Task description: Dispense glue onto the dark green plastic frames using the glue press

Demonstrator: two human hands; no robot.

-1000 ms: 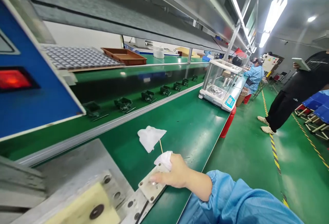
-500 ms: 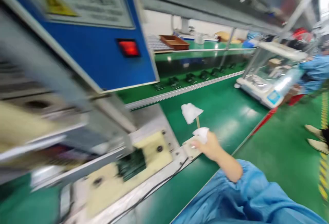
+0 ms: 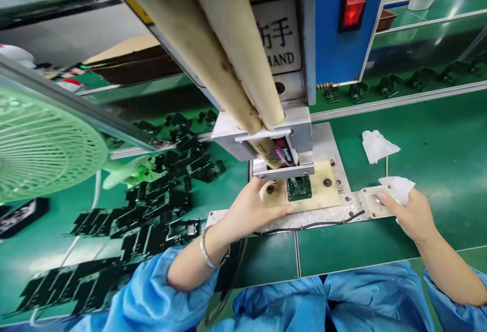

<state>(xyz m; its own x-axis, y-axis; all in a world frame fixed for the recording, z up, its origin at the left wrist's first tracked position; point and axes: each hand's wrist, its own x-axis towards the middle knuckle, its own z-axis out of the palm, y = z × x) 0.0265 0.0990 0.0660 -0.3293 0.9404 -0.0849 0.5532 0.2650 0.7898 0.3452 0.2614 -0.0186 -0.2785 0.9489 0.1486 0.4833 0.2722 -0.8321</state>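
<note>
Now left hand (image 3: 249,210) has reached the fixture (image 3: 304,197).

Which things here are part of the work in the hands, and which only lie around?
In the work:
- left hand on the cream fixture plate
- dark green part seated in it
- right hand, holding a white wipe, fingertip on the button

Lying around:
- pile of black parts
- crumpled white wipe
- green fan
</note>
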